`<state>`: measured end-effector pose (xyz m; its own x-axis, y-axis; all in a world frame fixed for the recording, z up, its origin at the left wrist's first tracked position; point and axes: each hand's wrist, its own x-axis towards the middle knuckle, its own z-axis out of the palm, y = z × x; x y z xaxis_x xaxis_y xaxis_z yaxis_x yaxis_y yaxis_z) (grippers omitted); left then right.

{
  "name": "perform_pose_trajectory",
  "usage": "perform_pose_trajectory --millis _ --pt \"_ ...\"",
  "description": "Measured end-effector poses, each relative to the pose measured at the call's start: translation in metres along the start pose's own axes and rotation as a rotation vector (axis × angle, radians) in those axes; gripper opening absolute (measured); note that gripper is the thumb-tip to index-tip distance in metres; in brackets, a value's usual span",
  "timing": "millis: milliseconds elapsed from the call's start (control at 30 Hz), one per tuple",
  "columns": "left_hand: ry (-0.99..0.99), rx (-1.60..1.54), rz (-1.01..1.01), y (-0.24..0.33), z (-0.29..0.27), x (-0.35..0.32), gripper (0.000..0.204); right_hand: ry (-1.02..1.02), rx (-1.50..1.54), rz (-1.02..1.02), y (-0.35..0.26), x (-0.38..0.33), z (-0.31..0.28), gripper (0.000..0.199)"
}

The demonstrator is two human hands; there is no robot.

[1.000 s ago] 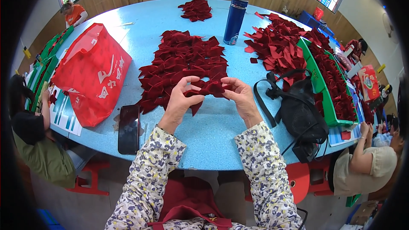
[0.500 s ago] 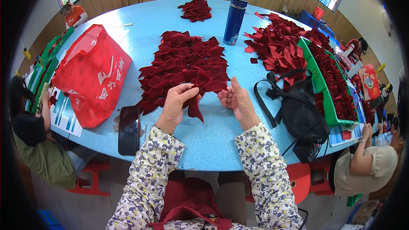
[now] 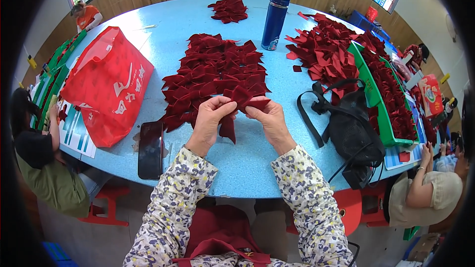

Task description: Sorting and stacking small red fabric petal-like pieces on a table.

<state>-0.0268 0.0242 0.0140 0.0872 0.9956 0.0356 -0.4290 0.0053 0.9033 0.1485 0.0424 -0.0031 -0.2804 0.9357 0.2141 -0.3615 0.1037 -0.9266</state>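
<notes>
Between my two hands, over the near part of the blue table, is a dark red fabric bow (image 3: 240, 97) with a tail hanging down. My left hand (image 3: 212, 118) pinches it near the middle, thumb on top. My right hand (image 3: 269, 121) is closed on the bow's right loop, thumb and fingers together. Just beyond them lie rows of similar dark red bows (image 3: 210, 69), packed close and overlapping. A smaller heap of bows (image 3: 228, 9) rests farther back.
A red plastic bag (image 3: 106, 89) and a dark phone (image 3: 150, 151) are on the left. At right lie a black mesh bag (image 3: 354, 128), loose red fabric pieces (image 3: 321, 52) and a green tray (image 3: 371, 96) of bows. A blue bottle (image 3: 275, 22) stands behind. Other people sit at both sides.
My right hand has moved left and closed on the bow's right loop; it was open beside it before. My left hand keeps its pinch. The view has shifted slightly.
</notes>
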Motion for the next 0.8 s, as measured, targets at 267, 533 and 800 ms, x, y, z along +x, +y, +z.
perform_pose_trajectory --millis 267,533,800 --pt "0.043 -0.161 -0.061 -0.007 0.002 -0.001 0.009 0.065 0.047 -0.034 -0.005 -0.002 0.01 0.019" --pt "0.023 -0.137 -0.038 -0.011 0.002 -0.003 0.01 0.125 0.244 0.22 0.003 -0.006 0.011 0.02" --pt "0.047 -0.123 -0.058 -0.006 0.003 -0.002 0.011 0.097 -0.019 -0.005 0.003 -0.003 0.013 0.022"
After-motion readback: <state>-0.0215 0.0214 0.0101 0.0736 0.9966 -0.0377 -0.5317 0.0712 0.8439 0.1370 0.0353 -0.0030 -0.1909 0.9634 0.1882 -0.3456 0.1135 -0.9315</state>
